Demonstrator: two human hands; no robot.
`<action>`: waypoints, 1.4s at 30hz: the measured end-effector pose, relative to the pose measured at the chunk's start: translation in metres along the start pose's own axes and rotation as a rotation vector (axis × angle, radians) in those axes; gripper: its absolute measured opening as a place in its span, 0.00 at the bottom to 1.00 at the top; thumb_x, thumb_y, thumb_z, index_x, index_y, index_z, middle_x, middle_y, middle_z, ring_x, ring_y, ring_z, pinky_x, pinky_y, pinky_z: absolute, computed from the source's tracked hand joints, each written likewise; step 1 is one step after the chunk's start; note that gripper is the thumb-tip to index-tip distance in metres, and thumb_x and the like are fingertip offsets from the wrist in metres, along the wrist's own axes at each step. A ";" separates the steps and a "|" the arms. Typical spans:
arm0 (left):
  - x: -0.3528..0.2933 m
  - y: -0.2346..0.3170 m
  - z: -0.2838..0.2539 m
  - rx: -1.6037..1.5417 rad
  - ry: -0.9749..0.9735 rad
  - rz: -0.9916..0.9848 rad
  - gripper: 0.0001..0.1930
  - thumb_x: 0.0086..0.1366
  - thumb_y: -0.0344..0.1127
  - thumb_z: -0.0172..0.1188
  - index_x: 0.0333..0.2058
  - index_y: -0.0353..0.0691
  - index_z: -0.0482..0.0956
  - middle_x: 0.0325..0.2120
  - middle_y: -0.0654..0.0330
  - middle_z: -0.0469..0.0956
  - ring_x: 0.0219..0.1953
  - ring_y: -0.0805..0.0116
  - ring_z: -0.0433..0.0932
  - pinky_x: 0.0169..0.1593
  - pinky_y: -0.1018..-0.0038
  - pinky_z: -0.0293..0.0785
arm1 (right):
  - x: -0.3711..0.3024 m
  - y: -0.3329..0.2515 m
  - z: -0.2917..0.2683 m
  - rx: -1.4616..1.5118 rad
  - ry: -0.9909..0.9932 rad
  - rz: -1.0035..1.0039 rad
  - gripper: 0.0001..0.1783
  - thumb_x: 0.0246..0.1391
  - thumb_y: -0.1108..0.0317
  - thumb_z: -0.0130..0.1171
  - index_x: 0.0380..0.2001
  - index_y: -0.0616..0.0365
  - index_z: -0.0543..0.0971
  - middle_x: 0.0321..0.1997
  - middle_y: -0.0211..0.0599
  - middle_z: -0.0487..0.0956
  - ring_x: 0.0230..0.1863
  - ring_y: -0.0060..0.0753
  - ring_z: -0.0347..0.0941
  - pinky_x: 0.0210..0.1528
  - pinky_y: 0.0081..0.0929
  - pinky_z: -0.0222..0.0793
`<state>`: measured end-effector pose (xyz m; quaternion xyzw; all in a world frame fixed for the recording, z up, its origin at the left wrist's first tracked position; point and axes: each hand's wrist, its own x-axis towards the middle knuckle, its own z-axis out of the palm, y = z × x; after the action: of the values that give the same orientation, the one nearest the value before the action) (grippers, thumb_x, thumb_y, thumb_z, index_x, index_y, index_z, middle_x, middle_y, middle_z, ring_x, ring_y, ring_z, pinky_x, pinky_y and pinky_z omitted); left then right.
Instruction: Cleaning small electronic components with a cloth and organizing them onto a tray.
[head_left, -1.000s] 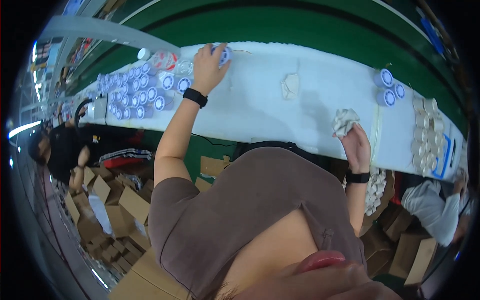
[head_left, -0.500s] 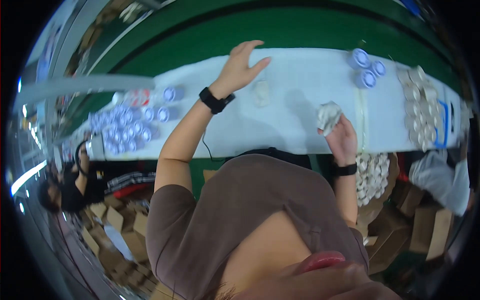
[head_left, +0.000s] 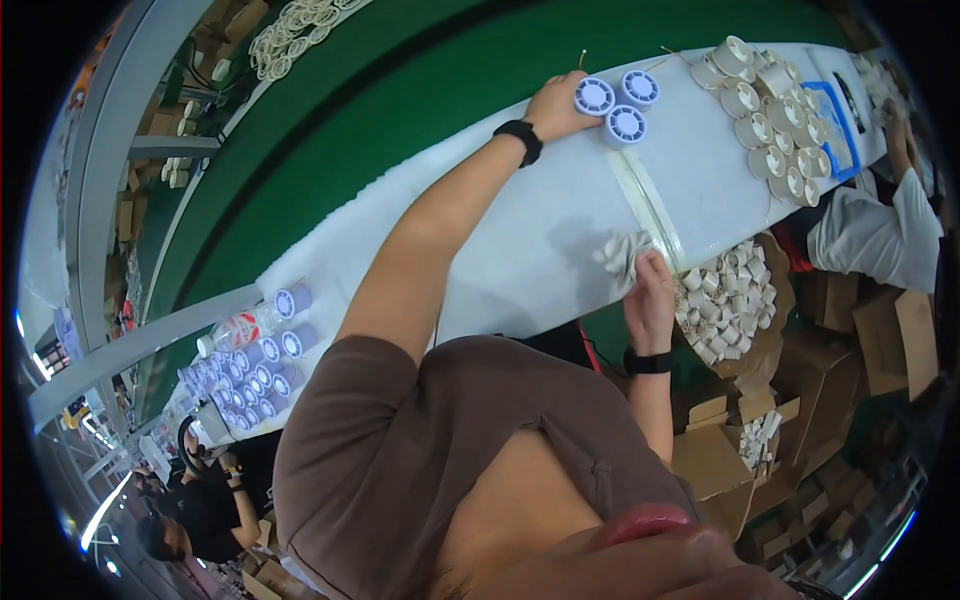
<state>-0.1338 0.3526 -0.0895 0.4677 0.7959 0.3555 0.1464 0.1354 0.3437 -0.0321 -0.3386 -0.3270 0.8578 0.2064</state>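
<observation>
At the far edge of the white-covered table, my left hand (head_left: 558,108) closes round the side of a lavender cylinder (head_left: 594,97) with a slotted round top. Some of its fingers are hidden behind the cylinder. Two matching cylinders stand close by, one to the right (head_left: 639,89) and one nearer me (head_left: 626,126). Lower down, near the table's front edge, my right hand (head_left: 653,295) pinches a crumpled whitish cloth (head_left: 622,255) between thumb and fingers.
Cream-coloured cups (head_left: 768,130) crowd the table's right, beside a blue frame (head_left: 846,140). Many lavender cylinders (head_left: 245,380) and a clear bottle (head_left: 240,328) stand at left. A bin of small white parts (head_left: 725,305) sits near my right hand; co-workers are at both sides.
My left hand has moved right from above the bare table and taken hold of a lavender cylinder. My right hand still has the cloth. The view has turned toward the right.
</observation>
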 end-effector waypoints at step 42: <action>-0.248 0.066 -0.071 -0.254 0.094 -0.403 0.25 0.59 0.52 0.34 0.28 0.35 0.71 0.18 0.48 0.72 0.26 0.51 0.71 0.28 0.65 0.65 | -0.022 0.043 0.097 -1.259 -0.616 -1.567 0.08 0.49 0.69 0.48 0.29 0.64 0.71 0.27 0.34 0.74 0.24 0.23 0.69 0.24 0.16 0.62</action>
<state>-0.0028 0.1327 -0.0177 0.2601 0.8280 0.4379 0.2346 0.0753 0.2601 0.0013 0.1546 -0.8798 0.2085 0.3983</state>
